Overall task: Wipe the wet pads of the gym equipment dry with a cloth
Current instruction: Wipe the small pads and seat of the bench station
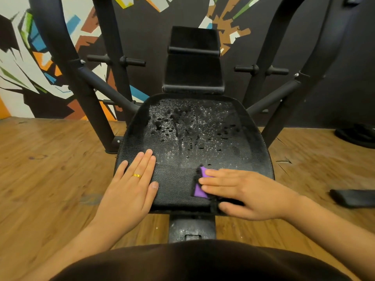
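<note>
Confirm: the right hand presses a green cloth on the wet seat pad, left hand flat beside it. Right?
Wrong colour: in the head view the cloth is purple, not green. The right hand presses it on the wet seat pad, left hand flat beside it.

Right hand (246,192) presses purple cloth (199,184) flat on wet seat pad (194,136) (droplets visible); left hand (133,182) rests flat beside it.

Left hand (132,185) and right hand (243,193) lie flat, fingers seemingly straight.

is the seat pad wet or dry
Mostly wet: droplets cover the middle and far part of the seat pad; the near strip between the left hand and the cloth looks dry.
</note>
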Demonstrator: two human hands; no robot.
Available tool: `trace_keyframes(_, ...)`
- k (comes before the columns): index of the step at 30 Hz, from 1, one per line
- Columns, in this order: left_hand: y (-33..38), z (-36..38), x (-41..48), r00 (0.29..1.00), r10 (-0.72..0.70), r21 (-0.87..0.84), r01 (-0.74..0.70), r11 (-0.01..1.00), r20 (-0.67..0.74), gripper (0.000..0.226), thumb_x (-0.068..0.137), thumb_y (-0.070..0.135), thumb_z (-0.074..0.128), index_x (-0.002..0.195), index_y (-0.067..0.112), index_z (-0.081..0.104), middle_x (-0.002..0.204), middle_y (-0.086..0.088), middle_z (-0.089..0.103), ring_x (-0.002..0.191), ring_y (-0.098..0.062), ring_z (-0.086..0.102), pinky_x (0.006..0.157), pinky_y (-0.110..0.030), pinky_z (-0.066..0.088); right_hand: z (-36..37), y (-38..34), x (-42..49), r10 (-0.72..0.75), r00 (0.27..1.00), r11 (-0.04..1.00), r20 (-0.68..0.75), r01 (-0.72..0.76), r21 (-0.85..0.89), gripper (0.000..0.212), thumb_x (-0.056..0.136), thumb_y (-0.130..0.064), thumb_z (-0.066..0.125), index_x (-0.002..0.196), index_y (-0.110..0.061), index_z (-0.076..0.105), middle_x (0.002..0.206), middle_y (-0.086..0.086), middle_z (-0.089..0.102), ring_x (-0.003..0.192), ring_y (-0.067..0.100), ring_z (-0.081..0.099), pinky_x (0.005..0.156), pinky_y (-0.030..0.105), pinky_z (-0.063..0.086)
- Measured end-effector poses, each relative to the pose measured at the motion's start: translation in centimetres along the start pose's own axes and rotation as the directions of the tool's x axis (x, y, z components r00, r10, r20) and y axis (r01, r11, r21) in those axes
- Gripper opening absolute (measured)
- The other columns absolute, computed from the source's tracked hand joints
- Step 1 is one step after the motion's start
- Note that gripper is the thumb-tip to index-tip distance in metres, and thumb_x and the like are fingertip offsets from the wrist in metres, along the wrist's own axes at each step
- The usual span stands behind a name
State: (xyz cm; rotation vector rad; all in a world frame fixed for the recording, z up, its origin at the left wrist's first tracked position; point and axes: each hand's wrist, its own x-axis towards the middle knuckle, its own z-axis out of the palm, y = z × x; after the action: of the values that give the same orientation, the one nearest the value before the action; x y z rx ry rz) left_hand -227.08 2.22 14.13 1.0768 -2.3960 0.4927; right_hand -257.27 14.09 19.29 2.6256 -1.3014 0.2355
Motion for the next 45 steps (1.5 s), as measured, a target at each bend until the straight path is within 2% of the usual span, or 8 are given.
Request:
trace_keyframes(10,0.0,0.2,-0.1,1.0,0.007,0.013,-0.007,1.0,0.005,0.062,0.104,0.04,0.025,0.156,0.007,0.034,0.165,-0.007,0.026,0.152,-0.021,0.025,0.121,-0.042,0.015,-0.7,0.0,1.8,-0.065,0.987,0.986,0.144,0.086,-0.144,0.064,0.104,-0.047,0.045,0.158,-0.015,0.032,0.166,-0.001,0.024,0.156,0.014,0.006,0.127,0.038,0.012)
trace_keyframes(17,0.0,0.0,0.1,1.0,0.02,0.021,-0.02,1.0,0.005,0.063,0.104,0.041,0.025,0.155,0.005,0.036,0.164,-0.011,0.029,0.15,-0.024,0.028,0.119,-0.044,0.018,0.1,-0.1,1.6,-0.02,0.999,0.999,0.036,0.021,-0.038,0.053,0.104,-0.034,0.052,0.152,-0.012,0.045,0.161,-0.001,0.036,0.154,0.012,0.017,0.125,0.039,0.021)
trace_keyframes(23,-0.3,-0.2,0.1,0.999,0.019,-0.017,-0.019,1.0,0.039,0.065,0.105,0.046,0.02,0.157,0.01,0.032,0.166,-0.006,0.023,0.152,-0.02,0.023,0.121,-0.043,0.017,-1.3,0.5,-5.9,0.234,0.971,0.957,-0.053,-0.24,-0.165,0.053,0.106,-0.042,0.041,0.154,-0.019,0.041,0.162,-0.005,0.033,0.153,0.01,0.019,0.122,0.04,0.029)
trace_keyframes(29,-1.3,-0.5,2.2,0.996,-0.084,-0.09,0.086,0.992,0.02,0.078,0.099,0.059,0.02,0.16,0.011,0.021,0.169,-0.004,0.005,0.153,-0.017,0.015,0.122,-0.042,0.017,-0.3,-2.5,-3.8,0.541,0.832,0.81,-0.125,-0.555,-0.191,0.063,0.103,-0.05,0.015,0.156,-0.016,0.024,0.165,-0.001,0.018,0.156,0.017,0.003,0.123,0.029,0.006)
trace_keyframes(31,-1.2,-0.4,2.8,0.992,-0.124,-0.074,0.126,0.989,0.027,0.08,0.099,0.059,0.017,0.159,0.007,0.023,0.168,-0.009,0.009,0.154,-0.022,0.015,0.122,-0.045,0.016,-0.7,-2.6,-3.1,0.563,0.823,0.802,-0.079,-0.566,-0.189,0.068,0.1,-0.054,0.007,0.156,-0.017,0.016,0.165,-0.003,0.007,0.155,0.016,-0.004,0.124,0.026,-0.001)
trace_keyframes(35,-1.0,-0.1,2.6,0.99,-0.139,-0.047,0.14,0.989,0.033,0.078,0.101,0.056,0.019,0.157,0.003,0.028,0.166,-0.012,0.019,0.153,-0.026,0.02,0.12,-0.05,0.022,-1.1,-0.9,-3.4,0.504,0.856,0.809,-0.113,-0.514,-0.286,0.062,0.104,-0.05,0.021,0.153,-0.017,0.041,0.163,0.002,0.03,0.154,0.02,0.018,0.119,0.033,0.025)
trace_keyframes(38,-1.0,-0.2,2.6,0.991,-0.132,-0.058,0.133,0.989,0.021,0.078,0.101,0.056,0.02,0.156,0.002,0.03,0.165,-0.013,0.022,0.153,-0.027,0.022,0.119,-0.051,0.025,-0.2,0.0,-3.7,0.482,0.872,0.836,-0.088,-0.487,-0.253,0.06,0.105,-0.045,0.025,0.157,-0.016,0.031,0.166,0.0,0.021,0.156,0.018,0.008,0.126,0.037,0.017)
trace_keyframes(45,-1.1,0.2,2.6,0.991,-0.131,-0.05,0.131,0.99,0.01,0.078,0.1,0.056,0.02,0.156,0.002,0.032,0.164,-0.013,0.024,0.152,-0.027,0.024,0.118,-0.052,0.027,2.7,-2.8,-3.9,0.638,0.691,0.675,-0.34,-0.714,-0.184,0.056,0.105,-0.032,0.031,0.154,-0.004,0.035,0.163,0.011,0.028,0.154,0.028,0.016,0.125,0.04,0.013)
